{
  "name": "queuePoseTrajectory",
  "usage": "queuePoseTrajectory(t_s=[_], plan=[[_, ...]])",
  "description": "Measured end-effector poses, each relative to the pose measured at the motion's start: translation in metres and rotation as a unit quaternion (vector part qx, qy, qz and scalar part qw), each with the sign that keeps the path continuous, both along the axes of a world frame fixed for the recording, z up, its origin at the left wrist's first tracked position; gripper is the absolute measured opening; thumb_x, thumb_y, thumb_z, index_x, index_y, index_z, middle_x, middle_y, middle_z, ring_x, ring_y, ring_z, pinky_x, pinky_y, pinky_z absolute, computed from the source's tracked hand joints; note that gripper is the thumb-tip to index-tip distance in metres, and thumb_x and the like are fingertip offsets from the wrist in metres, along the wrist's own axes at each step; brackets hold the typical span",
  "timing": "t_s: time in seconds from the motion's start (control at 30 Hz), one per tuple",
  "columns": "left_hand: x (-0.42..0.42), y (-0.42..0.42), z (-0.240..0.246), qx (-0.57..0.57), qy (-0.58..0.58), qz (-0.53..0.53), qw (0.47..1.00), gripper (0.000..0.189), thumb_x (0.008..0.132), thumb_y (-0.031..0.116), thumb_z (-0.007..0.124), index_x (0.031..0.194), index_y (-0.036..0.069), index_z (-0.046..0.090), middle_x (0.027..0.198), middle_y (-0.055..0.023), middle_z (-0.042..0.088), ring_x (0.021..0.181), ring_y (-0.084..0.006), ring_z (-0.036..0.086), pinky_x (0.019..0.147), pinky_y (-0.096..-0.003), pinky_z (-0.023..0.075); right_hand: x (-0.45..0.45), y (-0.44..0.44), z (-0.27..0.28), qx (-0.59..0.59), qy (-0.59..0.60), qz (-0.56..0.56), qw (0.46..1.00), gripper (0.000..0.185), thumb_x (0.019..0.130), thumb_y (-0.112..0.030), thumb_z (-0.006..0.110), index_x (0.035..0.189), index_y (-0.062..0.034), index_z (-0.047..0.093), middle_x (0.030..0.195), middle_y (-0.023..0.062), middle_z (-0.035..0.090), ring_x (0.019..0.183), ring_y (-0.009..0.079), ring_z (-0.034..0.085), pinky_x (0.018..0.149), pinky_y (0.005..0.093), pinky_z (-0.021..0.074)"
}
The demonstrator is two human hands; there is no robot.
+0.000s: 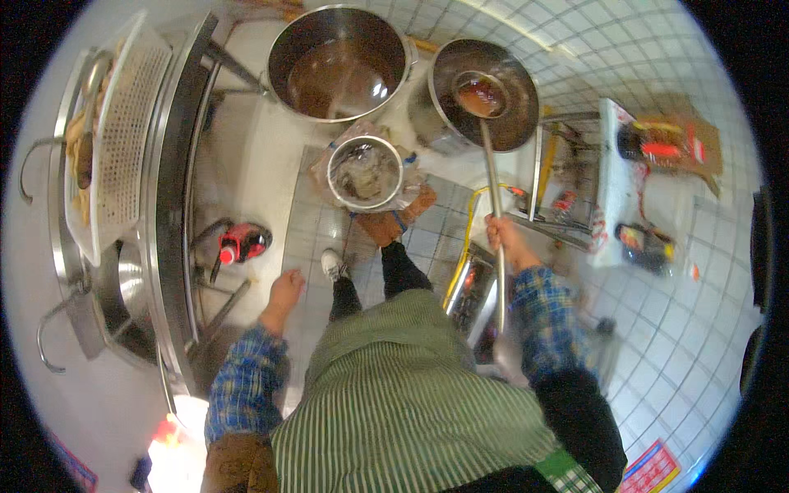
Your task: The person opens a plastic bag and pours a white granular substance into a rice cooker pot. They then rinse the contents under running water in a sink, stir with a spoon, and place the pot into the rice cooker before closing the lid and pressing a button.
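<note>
My right hand (510,241) grips the handle of a long metal ladle (491,148). Its round bowl, with reddish-brown liquid in it, is inside the tall metal pot (431,92) at the upper right. My left hand (286,296) hangs at the left of my striped apron, near no object; its fingers look loosely curled. To the left of the tall pot stands a wide metal pot (266,74) with brown liquid. Below both, a smaller round metal container (333,191) holds something pale and wet, with clear plastic and cardboard around it.
A perforated white plastic basket (123,142) stands on the metal counter (163,203) at left. A bottle with a red label (245,243) is on the floor. At right are a low metal rack (555,231), a yellow hose (466,246) and a white box (607,203).
</note>
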State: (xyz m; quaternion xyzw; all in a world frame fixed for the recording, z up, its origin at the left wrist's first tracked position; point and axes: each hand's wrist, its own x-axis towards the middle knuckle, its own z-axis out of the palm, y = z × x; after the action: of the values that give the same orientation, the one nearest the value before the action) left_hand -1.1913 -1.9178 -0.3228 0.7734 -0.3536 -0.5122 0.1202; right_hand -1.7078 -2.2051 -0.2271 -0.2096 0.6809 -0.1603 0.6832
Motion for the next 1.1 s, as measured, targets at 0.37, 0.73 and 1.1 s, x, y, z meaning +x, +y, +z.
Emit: queuePoseTrajectory(t_s=[0.37, 0.73, 1.1], plan=[[-0.058, -0.230, -0.066, 0.009, 0.244, 0.472, 0.847, 0.062, 0.095, 0.061, 0.039, 0.118, 0.007, 0.059, 0.096, -0.0062, 0.068, 0.080, -0.0182, 0.060, 0.068, -0.0318, 0.0463, -0.014, -0.088, -0.153, 0.062, -0.004, 0.059, 0.996, 0.021, 0.090, -0.024, 0.064, 0.094, -0.0074, 0.052, 0.072, 0.0042, 0.057, 0.051, 0.0142, 0.053, 0.046, 0.0270, 0.0484], [-0.054, -0.246, -0.037, -0.139, 0.188, 0.481, 0.845, 0.018, 0.091, 0.025, 0.059, 0.088, 0.007, 0.061, 0.075, 0.0002, 0.060, 0.066, -0.0088, 0.050, 0.060, -0.0247, 0.0380, 0.025, -0.085, -0.134, -0.362, 0.493, 0.329, 0.719, 0.056, 0.084, -0.031, 0.068, 0.125, 0.0032, 0.052, 0.116, 0.0219, 0.061, 0.105, 0.0360, 0.058, 0.093, 0.0450, 0.0444], [-0.107, -0.261, 0.110, -0.235, 0.214, 0.384, 0.867, 0.010, 0.093, 0.012, 0.057, 0.094, 0.003, 0.060, 0.078, -0.0036, 0.062, 0.080, -0.0146, 0.059, 0.083, -0.0294, 0.0455, 0.177, -0.021, -0.088, -0.113, 0.057, 0.113, 0.986, 0.024, 0.091, -0.027, 0.063, 0.099, -0.0044, 0.062, 0.088, 0.0006, 0.064, 0.074, 0.0093, 0.055, 0.064, 0.0216, 0.0426]])
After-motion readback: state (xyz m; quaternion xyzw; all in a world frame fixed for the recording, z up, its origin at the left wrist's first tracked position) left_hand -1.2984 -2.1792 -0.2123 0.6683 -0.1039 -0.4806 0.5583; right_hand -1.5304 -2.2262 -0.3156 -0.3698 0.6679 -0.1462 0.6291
